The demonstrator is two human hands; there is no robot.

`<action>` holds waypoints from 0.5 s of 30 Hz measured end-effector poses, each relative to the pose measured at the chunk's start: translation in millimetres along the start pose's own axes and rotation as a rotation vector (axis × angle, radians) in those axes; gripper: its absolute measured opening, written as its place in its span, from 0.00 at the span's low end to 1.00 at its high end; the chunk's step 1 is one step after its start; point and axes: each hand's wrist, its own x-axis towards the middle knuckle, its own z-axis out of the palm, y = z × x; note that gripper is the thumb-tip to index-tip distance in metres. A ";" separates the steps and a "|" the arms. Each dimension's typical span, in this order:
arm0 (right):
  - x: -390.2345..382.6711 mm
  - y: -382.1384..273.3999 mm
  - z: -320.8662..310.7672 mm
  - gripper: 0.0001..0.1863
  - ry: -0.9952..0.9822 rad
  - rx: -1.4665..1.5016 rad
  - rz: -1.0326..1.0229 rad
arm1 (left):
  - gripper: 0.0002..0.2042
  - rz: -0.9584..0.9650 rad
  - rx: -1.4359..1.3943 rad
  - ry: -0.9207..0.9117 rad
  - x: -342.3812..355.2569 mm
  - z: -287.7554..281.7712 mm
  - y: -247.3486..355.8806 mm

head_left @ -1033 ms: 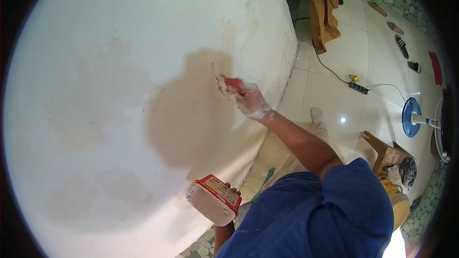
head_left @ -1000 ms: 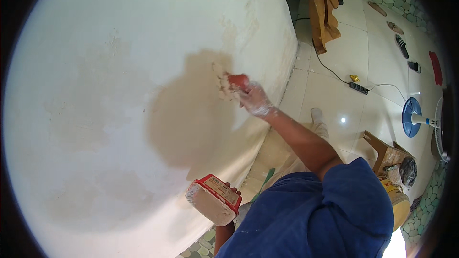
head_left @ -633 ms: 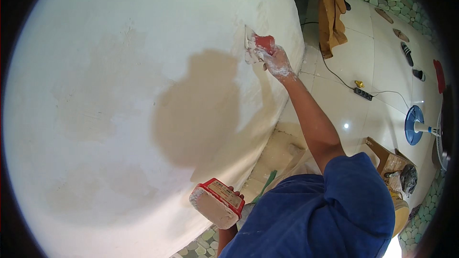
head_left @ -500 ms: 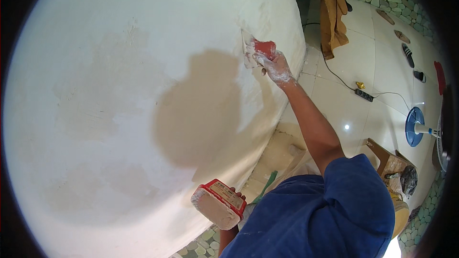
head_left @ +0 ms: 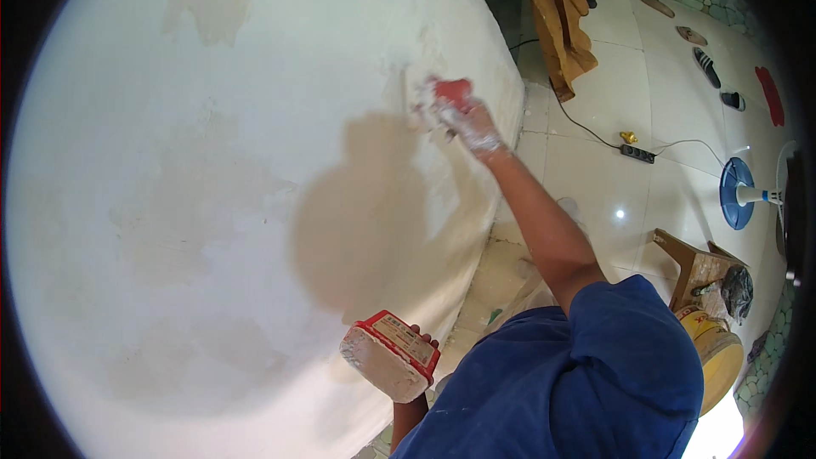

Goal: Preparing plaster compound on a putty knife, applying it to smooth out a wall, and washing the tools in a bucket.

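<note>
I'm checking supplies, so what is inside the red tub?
Inside the red tub, held in the left hand, what looks like pale beige paste shows. It hides the tub's bottom, so its depth and anything beneath it cannot be seen.

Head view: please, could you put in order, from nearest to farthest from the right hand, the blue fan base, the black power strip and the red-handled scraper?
1. Red-handled scraper: held in the right hand.
2. Black power strip: on the floor, to the hand's right.
3. Blue fan base: farther right.
</note>
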 end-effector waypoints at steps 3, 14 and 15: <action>26.9 -13.0 -13.9 0.11 0.073 -0.139 -0.026 | 0.26 -0.001 -0.067 -0.107 1.0 -3.0 0.2; -1.8 -7.0 54.3 0.08 0.017 -0.051 0.074 | 0.23 0.029 -0.047 0.003 1.0 3.5 6.1; -8.7 -8.3 59.6 0.08 -0.042 -0.101 0.077 | 0.23 0.030 -0.048 -0.013 3.2 2.1 5.5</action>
